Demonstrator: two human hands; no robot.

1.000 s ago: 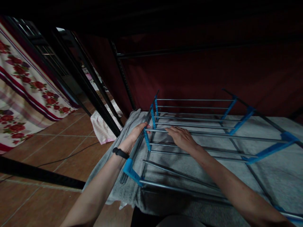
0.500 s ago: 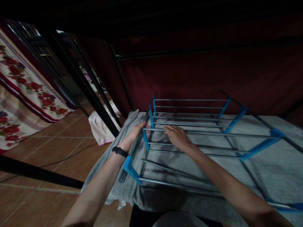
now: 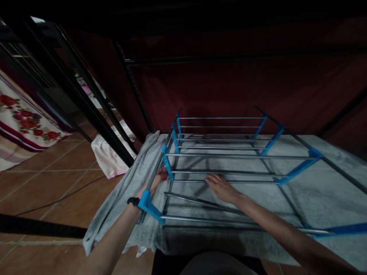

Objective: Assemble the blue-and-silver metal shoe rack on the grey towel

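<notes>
A shoe rack (image 3: 242,156) of grey metal rods and blue plastic connectors lies across a grey blanket. My left hand (image 3: 157,179), with a black band at the wrist, reaches under the left side pole. Its fingers are curled at the lower end of a blue connector (image 3: 168,166), partly hidden by the pole. My right hand (image 3: 223,190) has its fingertips bent over a lower crossbar (image 3: 189,181). In front of it a rod (image 3: 195,200) lies slantwise, one end free, the other behind my right forearm. Pole ends (image 3: 142,217) stick out beneath the front left connector.
The grey blanket (image 3: 329,183) covers the bed under the rack. Black frame posts (image 3: 100,126) stand at the left, and a dark red curtain (image 3: 215,88) hangs behind. A striped cloth (image 3: 107,154) and a thin cable (image 3: 63,196) lie on the tiled floor (image 3: 57,214).
My left hand has moved from the connector's upper joint down to its lower end. My right hand has gone from the upper crossbar to a lower one. The view has swung slightly right.
</notes>
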